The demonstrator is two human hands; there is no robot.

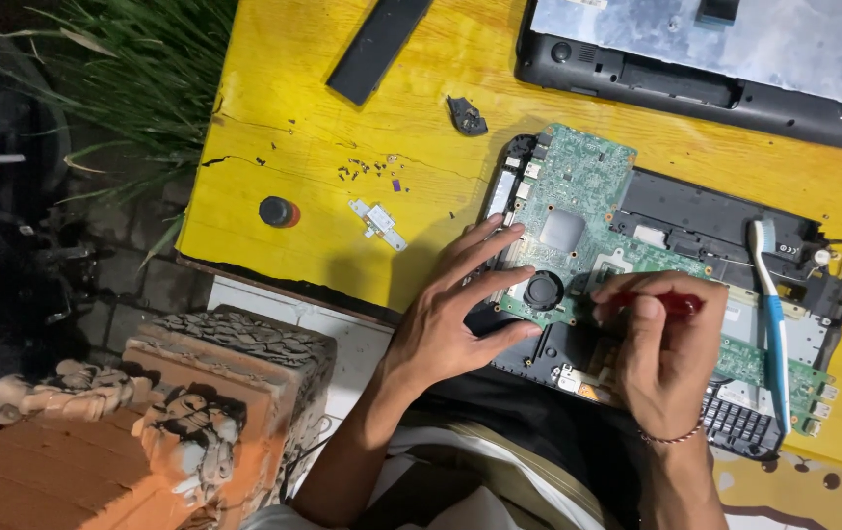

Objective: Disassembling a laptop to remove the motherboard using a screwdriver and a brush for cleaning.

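Note:
A green laptop circuit board lies on a black laptop base at the near edge of a yellow table. My left hand rests flat with spread fingers on the board's left edge, beside a round black part. My right hand is closed around a red-handled tool, its tip down on the board near the middle. A blue and white toothbrush lies across the base on the right.
Several tiny screws, a small metal bracket, a round black and red cap, a black bit and a long black bar lie on the table. A laptop lid sits at the back. Carved stone stands left.

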